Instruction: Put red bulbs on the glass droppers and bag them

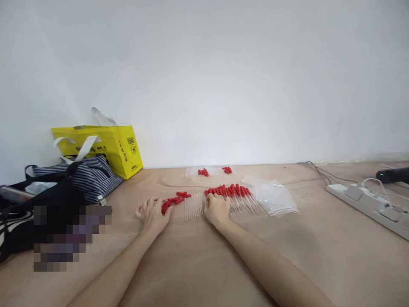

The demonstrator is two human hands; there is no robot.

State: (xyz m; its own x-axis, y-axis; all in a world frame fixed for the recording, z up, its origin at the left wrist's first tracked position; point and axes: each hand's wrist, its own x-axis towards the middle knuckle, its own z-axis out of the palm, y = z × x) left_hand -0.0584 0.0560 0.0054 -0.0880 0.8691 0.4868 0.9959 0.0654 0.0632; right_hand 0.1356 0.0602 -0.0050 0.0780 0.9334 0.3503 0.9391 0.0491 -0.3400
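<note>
On the table, my left hand (152, 214) rests palm down with its fingers apart, by a loose pile of red rubber bulbs (172, 199). Some of the bulbs lie between its thumb and forefinger; I see none lifted. My right hand (217, 209) is curled at the left end of a row of glass droppers (239, 204) capped with red bulbs (234, 189). Its fingertips close around a capped dropper there, mostly hidden by the hand. Between my two hands, bare glass tubes (192, 207) lie side by side.
Clear plastic bags (277, 198) lie right of the droppers. By the wall is another bag (191, 171) with red bulbs and tubes. A yellow bag (128, 153) and a striped bag (92, 179) stand left. A white power strip (367, 204) with cables is right.
</note>
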